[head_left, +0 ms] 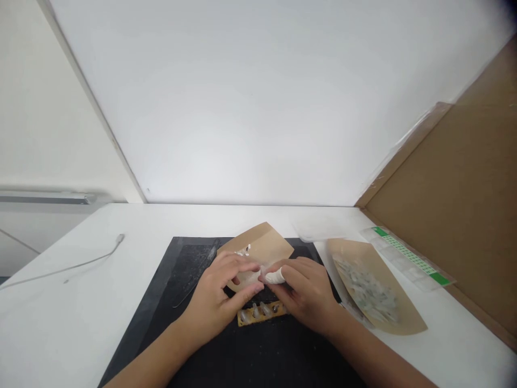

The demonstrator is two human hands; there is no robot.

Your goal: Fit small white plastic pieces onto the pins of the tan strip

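In the head view, my left hand [226, 285] and my right hand [302, 285] meet above the black mat [226, 361]. Between their fingertips is a small translucent piece [263, 272], partly hidden by the fingers; its exact kind cannot be made out. A white wrap [276, 276] covers the tip of one right-hand finger. Just below the hands lies a yellow strip [248, 322] with several small clear pointed pieces on it. Behind the hands, a brown paper sheet [266, 240] bears tiny white bits [244, 251].
To the right, another brown paper sheet [407, 320] holds a pile of translucent slips [369, 288]. Beyond it lies a clear plastic case [404, 258] with a green-and-white label. A cardboard panel [452, 215] stands at right. A thin cable [92, 260] crosses the white table's left side.
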